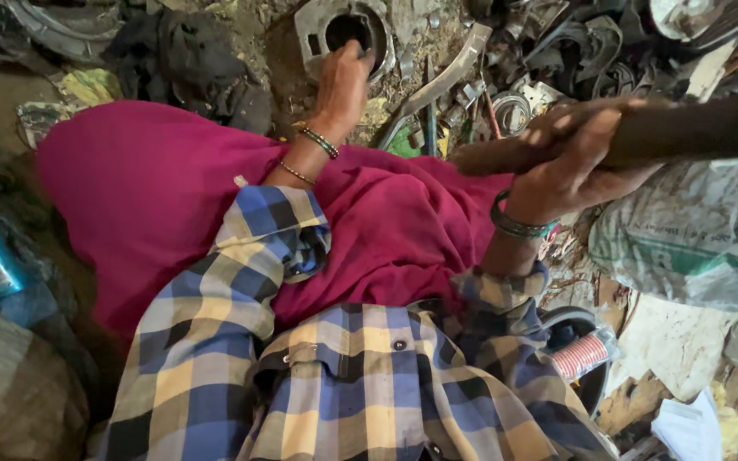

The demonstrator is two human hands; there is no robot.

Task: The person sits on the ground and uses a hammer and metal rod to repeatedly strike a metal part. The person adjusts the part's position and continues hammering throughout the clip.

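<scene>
Left hand (343,85) is out on a round grey metal housing (335,26) lying in the dirt, fingers curled over the rim of its dark hole. Right hand (570,166) is clenched around a thick brown wooden handle (685,132) running off to the right. My worry: that rim looks rough and the scrap pile (557,51) beside it is all jagged, bent steel, so a slip could cut a knuckle. The loose pink cloth (155,196) could snag too.

Dirt ground (279,64) littered with metal scrap (557,51)
</scene>
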